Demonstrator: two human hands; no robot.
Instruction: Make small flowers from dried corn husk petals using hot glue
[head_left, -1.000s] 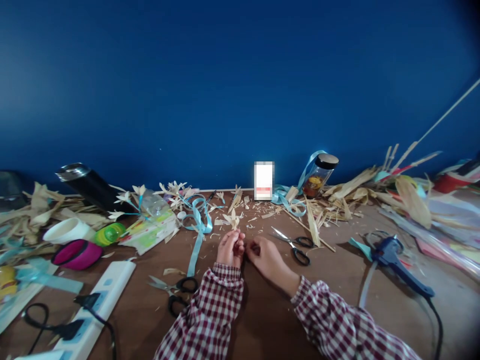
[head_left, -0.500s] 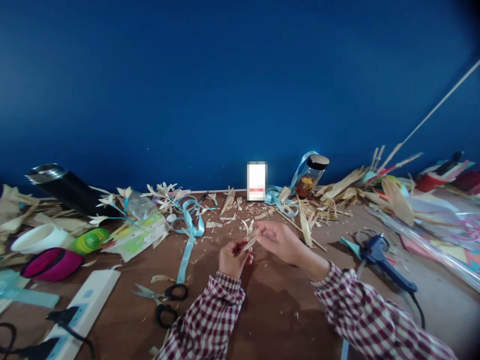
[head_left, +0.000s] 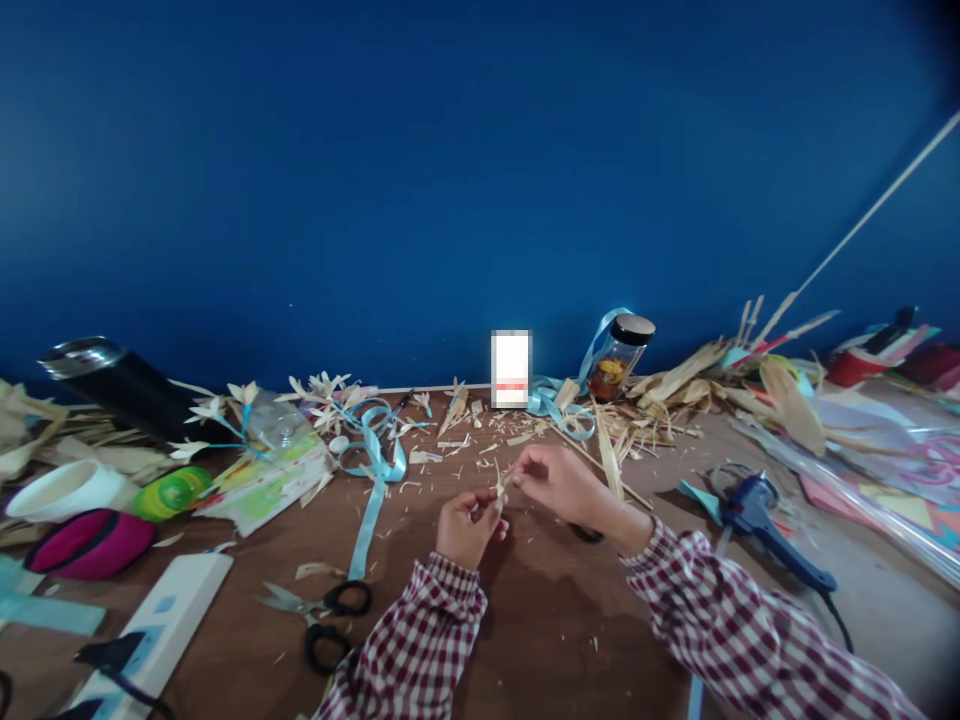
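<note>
A small pale corn-husk flower (head_left: 502, 484) with thin upright petals stands between my hands above the brown table. My left hand (head_left: 466, 528) is closed, its thumb and fingertips pinching the flower's lower part. From the right, my right hand (head_left: 559, 484) reaches over with thumb and forefinger pinched on the flower's right side; the exact bit between the fingertips is too small to make out. Scissors (head_left: 319, 612) with black handles lie partly spread left of my left sleeve. Behind them runs a light blue ribbon (head_left: 369, 520).
At left are a power strip (head_left: 169, 620), a black flask (head_left: 127, 385) and finished husk flowers (head_left: 330, 390). A glue gun (head_left: 776, 530) lies at right with its cord. Along the blue wall stand a lidded jar (head_left: 621, 360) and heaped corn husks (head_left: 690, 370). Husk scraps litter the table.
My right hand's fingers have closed in and pinch at the flower's side. My left hand keeps its hold. The whole view has shifted slightly.
</note>
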